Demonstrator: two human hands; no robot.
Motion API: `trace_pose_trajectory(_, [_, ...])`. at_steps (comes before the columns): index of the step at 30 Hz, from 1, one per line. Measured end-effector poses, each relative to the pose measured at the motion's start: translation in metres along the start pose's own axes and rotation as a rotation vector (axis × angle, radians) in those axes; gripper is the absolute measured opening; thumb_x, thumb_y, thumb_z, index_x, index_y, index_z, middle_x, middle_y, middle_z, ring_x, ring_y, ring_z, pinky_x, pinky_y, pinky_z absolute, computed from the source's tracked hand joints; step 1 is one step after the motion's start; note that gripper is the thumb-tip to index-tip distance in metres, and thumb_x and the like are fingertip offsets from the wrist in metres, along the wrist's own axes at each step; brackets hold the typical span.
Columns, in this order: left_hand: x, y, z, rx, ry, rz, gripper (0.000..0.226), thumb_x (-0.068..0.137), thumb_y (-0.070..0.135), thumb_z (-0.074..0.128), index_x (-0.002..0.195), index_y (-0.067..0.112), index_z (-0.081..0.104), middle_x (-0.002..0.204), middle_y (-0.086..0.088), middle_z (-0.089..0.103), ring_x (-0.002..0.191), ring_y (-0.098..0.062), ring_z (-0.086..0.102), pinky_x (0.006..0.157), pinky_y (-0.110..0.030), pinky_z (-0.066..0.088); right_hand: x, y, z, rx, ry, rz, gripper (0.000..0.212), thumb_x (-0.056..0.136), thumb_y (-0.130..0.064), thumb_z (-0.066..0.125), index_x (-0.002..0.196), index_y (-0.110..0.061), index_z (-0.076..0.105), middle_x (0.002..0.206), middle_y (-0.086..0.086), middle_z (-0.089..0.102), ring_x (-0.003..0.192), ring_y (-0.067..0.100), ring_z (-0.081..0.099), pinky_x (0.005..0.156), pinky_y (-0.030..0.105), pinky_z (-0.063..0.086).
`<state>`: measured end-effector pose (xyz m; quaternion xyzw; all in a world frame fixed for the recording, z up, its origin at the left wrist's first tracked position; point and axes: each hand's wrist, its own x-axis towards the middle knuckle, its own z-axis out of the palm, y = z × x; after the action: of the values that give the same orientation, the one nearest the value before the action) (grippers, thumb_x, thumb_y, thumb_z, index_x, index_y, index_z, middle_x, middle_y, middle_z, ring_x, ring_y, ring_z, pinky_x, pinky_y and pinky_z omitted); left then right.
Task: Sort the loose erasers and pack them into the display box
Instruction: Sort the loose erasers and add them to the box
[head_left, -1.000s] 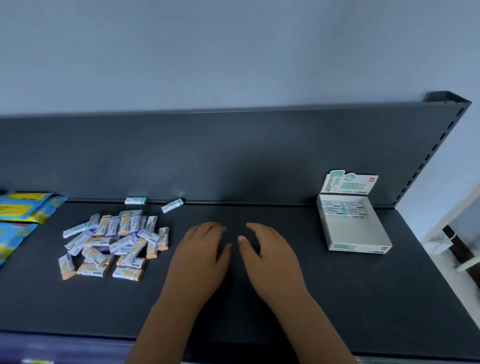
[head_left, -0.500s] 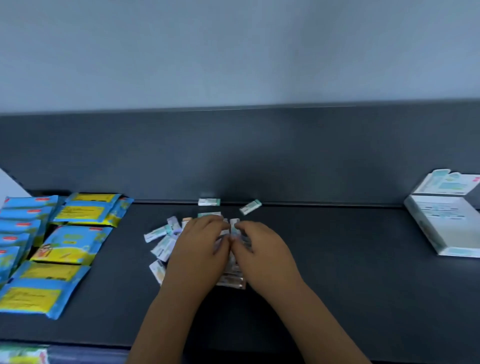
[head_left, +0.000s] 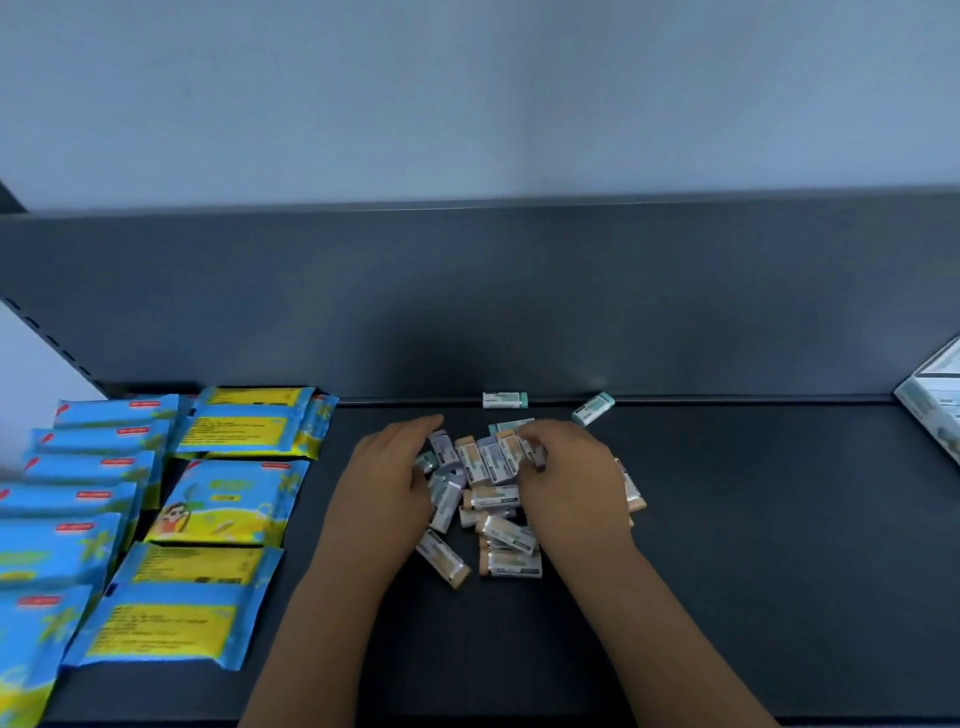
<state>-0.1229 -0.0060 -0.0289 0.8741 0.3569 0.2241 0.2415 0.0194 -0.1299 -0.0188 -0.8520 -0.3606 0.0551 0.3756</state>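
Both hands are on the pile (head_left: 493, 499) of erasers, mid-shelf (head_left: 753, 545). My left hand (head_left: 387, 488) lies relaxed, cupped against the pile's left edge. My right hand (head_left: 574, 486) has its fingers bent over the far erasers, and honestly I can't tell if it's pinching one or just resting there. The box (head_left: 935, 410) sits well off to the right, half out of frame, so nothing is getting packed from here yet.

How I'd play the sorting: the erasers look like they come with tan, purple and green ends, so I'd pull one colour at a time into a row, all facing the same way, instead of raking the heap around. There's also a stray (head_left: 505, 399) by the back wall and a tilted stray (head_left: 593, 408) near it, easy to forget. I'd keep sweeps away from the packets (head_left: 228, 504) on the left, since an eraser could slide under them. And I'd drag the box in close before loading.
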Motion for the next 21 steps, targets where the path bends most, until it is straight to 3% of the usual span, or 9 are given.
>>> trace_pose_trajectory(3, [0.003,-0.011,-0.004,0.006,-0.011,0.009,0.072,0.078,-0.013,0.052,0.137,0.029,0.058,0.131,0.009,0.06,0.122,-0.016,0.048,0.095,-0.023,0.039,-0.001,-0.004,0.007,0.037,0.021,0.025,0.041,0.083,-0.001,0.063,0.117,-0.022,0.071,0.109,-0.005,0.067,0.097,0.014,0.063,0.084,0.037,0.055])
trace_pose_trajectory(8, [0.011,-0.023,-0.003,0.004,-0.041,0.062,0.061,0.082,-0.008,0.056,0.131,0.027,0.062,0.131,0.011,0.061,0.124,-0.016,0.049,0.099,-0.026,0.042,0.002,-0.008,0.015,0.022,0.038,-0.003,0.036,0.084,-0.006,0.066,0.115,-0.025,0.071,0.109,-0.009,0.067,0.097,0.011,0.062,0.082,0.036,0.055])
trace_pose_trajectory(13, [0.011,-0.025,-0.005,-0.024,-0.091,0.079,0.054,0.086,0.001,0.059,0.132,0.028,0.061,0.132,0.013,0.06,0.125,-0.014,0.046,0.096,-0.022,0.036,0.007,-0.011,0.018,0.006,-0.049,-0.08,0.031,0.087,-0.012,0.065,0.11,-0.031,0.072,0.104,-0.018,0.067,0.093,0.0,0.059,0.076,0.016,0.046])
trace_pose_trajectory(17, [0.015,-0.027,-0.007,-0.032,-0.132,0.07,0.054,0.088,0.005,0.06,0.138,0.027,0.057,0.137,0.011,0.056,0.128,-0.015,0.043,0.096,-0.021,0.033,0.021,-0.012,0.015,0.053,-0.042,-0.021,0.023,0.093,-0.015,0.061,0.105,-0.029,0.074,0.092,-0.014,0.071,0.085,0.004,0.065,0.079,0.033,0.057])
trace_pose_trajectory(21, [0.017,-0.032,-0.012,-0.085,-0.145,0.043,0.054,0.089,0.009,0.064,0.138,0.029,0.055,0.138,0.012,0.053,0.128,-0.011,0.045,0.099,-0.021,0.035,0.04,-0.007,0.008,0.045,0.029,0.065,0.027,0.096,-0.013,0.055,0.113,-0.022,0.072,0.091,-0.006,0.072,0.074,0.012,0.067,0.075,0.039,0.059])
